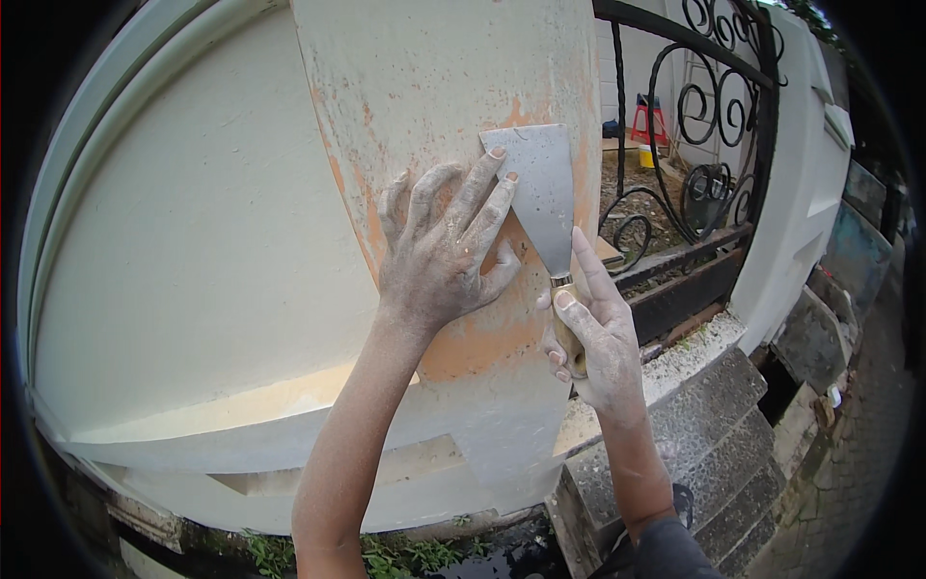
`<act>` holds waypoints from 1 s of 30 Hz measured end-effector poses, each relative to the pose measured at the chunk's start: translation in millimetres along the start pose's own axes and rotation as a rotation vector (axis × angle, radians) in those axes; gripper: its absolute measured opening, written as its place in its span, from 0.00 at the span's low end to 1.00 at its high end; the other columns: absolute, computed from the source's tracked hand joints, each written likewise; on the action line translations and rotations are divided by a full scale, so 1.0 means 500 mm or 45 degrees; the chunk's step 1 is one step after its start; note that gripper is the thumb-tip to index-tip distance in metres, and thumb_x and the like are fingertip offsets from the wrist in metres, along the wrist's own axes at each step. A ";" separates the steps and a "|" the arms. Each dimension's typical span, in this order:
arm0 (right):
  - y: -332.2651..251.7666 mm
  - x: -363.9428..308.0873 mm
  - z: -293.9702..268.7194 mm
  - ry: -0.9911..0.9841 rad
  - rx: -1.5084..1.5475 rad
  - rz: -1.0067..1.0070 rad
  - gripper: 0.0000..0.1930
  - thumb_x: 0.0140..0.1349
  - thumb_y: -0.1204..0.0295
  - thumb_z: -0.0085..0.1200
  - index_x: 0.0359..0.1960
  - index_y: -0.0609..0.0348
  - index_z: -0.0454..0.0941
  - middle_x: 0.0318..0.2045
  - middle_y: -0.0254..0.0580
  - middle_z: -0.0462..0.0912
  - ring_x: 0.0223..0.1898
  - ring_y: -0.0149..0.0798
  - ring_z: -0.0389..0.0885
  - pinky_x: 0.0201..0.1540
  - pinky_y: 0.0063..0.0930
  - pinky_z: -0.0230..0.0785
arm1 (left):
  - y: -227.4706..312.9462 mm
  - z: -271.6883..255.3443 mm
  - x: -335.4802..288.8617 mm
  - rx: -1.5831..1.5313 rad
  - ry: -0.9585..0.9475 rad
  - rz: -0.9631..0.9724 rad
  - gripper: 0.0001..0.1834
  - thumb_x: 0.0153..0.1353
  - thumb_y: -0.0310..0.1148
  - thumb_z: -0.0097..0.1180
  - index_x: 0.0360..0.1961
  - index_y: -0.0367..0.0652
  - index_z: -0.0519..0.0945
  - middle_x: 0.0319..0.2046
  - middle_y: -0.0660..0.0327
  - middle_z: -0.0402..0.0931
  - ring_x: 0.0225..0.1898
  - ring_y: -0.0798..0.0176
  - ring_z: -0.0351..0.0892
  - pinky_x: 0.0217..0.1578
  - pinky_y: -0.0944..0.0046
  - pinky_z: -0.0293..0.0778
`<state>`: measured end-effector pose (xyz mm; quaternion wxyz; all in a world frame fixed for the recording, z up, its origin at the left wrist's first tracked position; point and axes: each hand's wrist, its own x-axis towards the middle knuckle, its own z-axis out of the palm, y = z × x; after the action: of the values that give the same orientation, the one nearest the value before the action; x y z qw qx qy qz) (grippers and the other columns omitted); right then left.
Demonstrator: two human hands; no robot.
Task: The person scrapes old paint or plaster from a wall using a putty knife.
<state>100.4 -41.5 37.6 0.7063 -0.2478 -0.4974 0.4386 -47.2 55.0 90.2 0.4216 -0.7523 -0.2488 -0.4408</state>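
Scraper (540, 193) flat against peeling pillar (434, 77)

No packages, labels, signs or screens visible anywhere in view.

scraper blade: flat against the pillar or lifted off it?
Flat against it. The scraper blade lies on the pillar, left hand fingertips pressing it, right hand gripping the wooden handle.
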 end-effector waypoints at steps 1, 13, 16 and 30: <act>-0.003 0.009 0.000 -0.004 -0.016 -0.029 0.30 0.64 0.76 0.43 0.67 0.55 0.47 0.32 0.41 0.75 0.15 0.21 0.67 0.10 0.10 0.58 | 0.004 -0.007 0.007 -0.033 -0.039 -0.046 0.36 0.39 0.39 0.60 0.56 0.60 0.70 0.61 0.74 0.62 0.56 0.61 0.61 0.63 0.51 0.43; -0.006 -0.002 0.000 0.017 0.003 -0.024 0.30 0.64 0.76 0.43 0.67 0.54 0.47 0.33 0.41 0.75 0.15 0.20 0.67 0.11 0.09 0.59 | 0.002 -0.012 0.004 -0.023 -0.132 -0.043 0.37 0.38 0.41 0.59 0.57 0.61 0.69 0.62 0.76 0.60 0.57 0.61 0.60 0.64 0.52 0.41; 0.005 -0.005 -0.011 0.011 0.041 -0.028 0.30 0.64 0.76 0.44 0.67 0.54 0.47 0.32 0.40 0.75 0.15 0.20 0.67 0.11 0.09 0.59 | 0.003 -0.010 0.002 -0.006 -0.158 0.000 0.38 0.38 0.42 0.59 0.58 0.61 0.68 0.63 0.75 0.60 0.58 0.62 0.59 0.64 0.52 0.40; -0.006 0.020 0.006 -0.028 0.025 -0.031 0.30 0.64 0.76 0.44 0.67 0.53 0.47 0.31 0.42 0.75 0.15 0.21 0.68 0.11 0.10 0.60 | 0.003 -0.001 0.006 0.072 -0.040 -0.109 0.37 0.39 0.42 0.59 0.57 0.60 0.68 0.62 0.75 0.61 0.58 0.62 0.59 0.64 0.52 0.40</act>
<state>100.1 -34.7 45.9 0.7085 -0.2300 -0.5036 0.4376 -45.1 53.8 92.3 0.4194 -0.7356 -0.2998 -0.4394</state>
